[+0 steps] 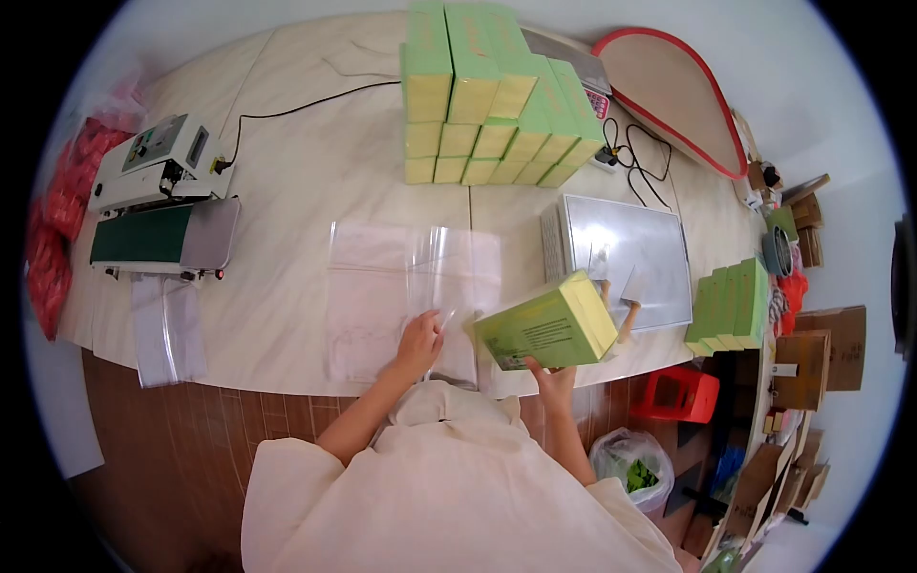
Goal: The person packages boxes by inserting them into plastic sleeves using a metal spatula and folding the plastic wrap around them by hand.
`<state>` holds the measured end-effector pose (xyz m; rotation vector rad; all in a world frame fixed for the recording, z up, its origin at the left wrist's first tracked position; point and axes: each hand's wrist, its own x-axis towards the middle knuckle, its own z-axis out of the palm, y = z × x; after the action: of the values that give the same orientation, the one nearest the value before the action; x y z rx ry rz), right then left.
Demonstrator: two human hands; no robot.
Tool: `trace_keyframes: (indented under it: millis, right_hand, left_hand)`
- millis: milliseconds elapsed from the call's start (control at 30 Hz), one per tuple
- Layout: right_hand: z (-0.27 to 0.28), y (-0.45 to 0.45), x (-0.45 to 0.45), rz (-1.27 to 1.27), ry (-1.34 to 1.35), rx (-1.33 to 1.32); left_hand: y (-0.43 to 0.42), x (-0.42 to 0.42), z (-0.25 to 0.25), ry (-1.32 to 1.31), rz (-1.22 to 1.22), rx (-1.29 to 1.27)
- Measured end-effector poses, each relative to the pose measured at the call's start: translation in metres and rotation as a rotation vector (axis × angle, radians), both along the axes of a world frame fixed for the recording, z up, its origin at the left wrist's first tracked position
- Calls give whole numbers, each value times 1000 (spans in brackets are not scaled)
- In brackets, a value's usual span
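My right hand [551, 382] grips a green and yellow box [544, 329] from below, its thumb on the printed side. The box is tilted and held up over the table's front edge. My left hand [420, 346] is at the clear plastic bags [368, 286] lying flat in front of me. Its fingers are curled in on the film of a clear plastic bag [457, 334], whose near part reaches toward the box's left end. Exactly how the fingertips meet the film is hard to see.
Stacked green boxes [478, 105] stand at the back. Right of centre sits a metal-topped device [630, 258] with wooden-handled tools on it. More green boxes [731, 306] stand at the right edge. A sealing machine [162, 201] is at left; a red stool [676, 393] is below right.
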<state>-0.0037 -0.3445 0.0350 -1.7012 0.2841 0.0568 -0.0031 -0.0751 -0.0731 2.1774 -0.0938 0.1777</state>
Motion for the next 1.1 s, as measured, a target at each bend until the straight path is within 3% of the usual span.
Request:
trace_keyframes:
  millis: [300,400,500,567,600,667,700,767,800,1033,1100]
  right_hand:
    - [19,-17,-10,-78,-103,-127]
    - [25,-19,-11,0,-202,-341]
    - [41,-5,-3,-6,-256,-361]
    - [45,3,2,10,-226,-342]
    - [46,6,5,11,-225,-343]
    - [46,14,12,90,-173,-363]
    - [45,19,16,92,-172,-363]
    - [38,30,25,162,-170,-236]
    - [29,34,28,165,-170,-235]
    - [-21,61,58,384,-155,-274]
    - [-23,67,61,379,-286,-395]
  left_hand:
    - [-31,8,-18,34,-252,102]
    - [-37,5,-6,19,-277,151]
    - [-40,3,-6,22,-264,49]
    - [-35,4,-8,42,-265,-217]
    - [-30,0,-8,42,-264,-217]
    - [-18,-10,-1,287,-125,-278]
    - [-14,-12,0,288,-123,-278]
    - [-6,-16,-1,-9,213,100]
    - [-5,-18,-4,23,279,178]
    - [7,-29,-28,82,82,296]
    - [5,-25,-30,132,247,43]
